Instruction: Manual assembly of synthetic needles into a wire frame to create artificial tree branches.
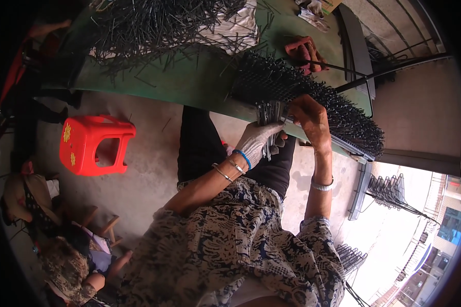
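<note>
My left hand (261,135), in a pale work glove, is closed round a bundle of thin dark metal rods (269,113), held upright above my lap at the table's near edge. Just right of the bundle, my bare right hand (312,118) is raised with its fingers curled and pressed together. Whatever those fingertips pinch is too small to make out. Behind and beside the right hand runs a long rack (338,116) densely filled with upright dark rods, along the table edge.
A large heap of loose dark rods (153,30) lies on pale cloth on the green table (189,82). A dark red cloth (306,52) rests behind the rack. A red plastic stool (89,146) stands at the left. Another person (71,261) sits at lower left.
</note>
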`<state>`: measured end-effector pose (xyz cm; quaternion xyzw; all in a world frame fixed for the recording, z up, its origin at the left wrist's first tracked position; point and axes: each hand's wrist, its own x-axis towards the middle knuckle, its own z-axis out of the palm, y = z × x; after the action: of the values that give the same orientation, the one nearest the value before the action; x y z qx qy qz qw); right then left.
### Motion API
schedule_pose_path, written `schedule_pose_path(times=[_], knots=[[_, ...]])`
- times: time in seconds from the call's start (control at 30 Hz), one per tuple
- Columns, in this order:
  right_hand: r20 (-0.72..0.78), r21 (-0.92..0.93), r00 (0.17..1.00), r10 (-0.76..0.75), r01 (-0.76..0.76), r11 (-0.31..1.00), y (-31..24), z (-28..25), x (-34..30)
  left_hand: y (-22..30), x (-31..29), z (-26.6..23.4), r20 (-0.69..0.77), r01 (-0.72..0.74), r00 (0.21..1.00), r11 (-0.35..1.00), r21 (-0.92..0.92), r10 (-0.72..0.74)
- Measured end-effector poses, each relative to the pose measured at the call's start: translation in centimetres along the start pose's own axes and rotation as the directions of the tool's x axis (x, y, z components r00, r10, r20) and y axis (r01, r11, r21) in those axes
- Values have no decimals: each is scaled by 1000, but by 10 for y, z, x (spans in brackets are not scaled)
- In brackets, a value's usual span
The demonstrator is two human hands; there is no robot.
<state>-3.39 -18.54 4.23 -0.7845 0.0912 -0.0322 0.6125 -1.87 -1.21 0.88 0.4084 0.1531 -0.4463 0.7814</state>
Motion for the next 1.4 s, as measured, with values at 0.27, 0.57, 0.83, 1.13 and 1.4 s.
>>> schedule_pose_path(times=[0.27, 0.57, 0.83, 1.13, 1.4], knots=[[-87, -79, 992, -96, 89, 993, 2, -3, -1, -5, 9, -6, 48, 20, 999, 999, -33, -19], [-461, -460, 784, -416, 191, 867, -2, -10, 8, -8, 16, -11, -79, 58, 995, 998, -27, -60], [-459, -670, 655, -600, 189, 718, 22, -11, 32, -4, 10, -6, -100, 23, 995, 999, -22, -25], [-289, -838, 793, -536, 61, 542, 16, 4, 28, -4, 9, -3, -79, 11, 997, 999, -30, -13], [-200, -486, 966, -166, 50, 872, -1, -1, -3, -3, 6, -3, -44, 3, 999, 999, 31, -2]])
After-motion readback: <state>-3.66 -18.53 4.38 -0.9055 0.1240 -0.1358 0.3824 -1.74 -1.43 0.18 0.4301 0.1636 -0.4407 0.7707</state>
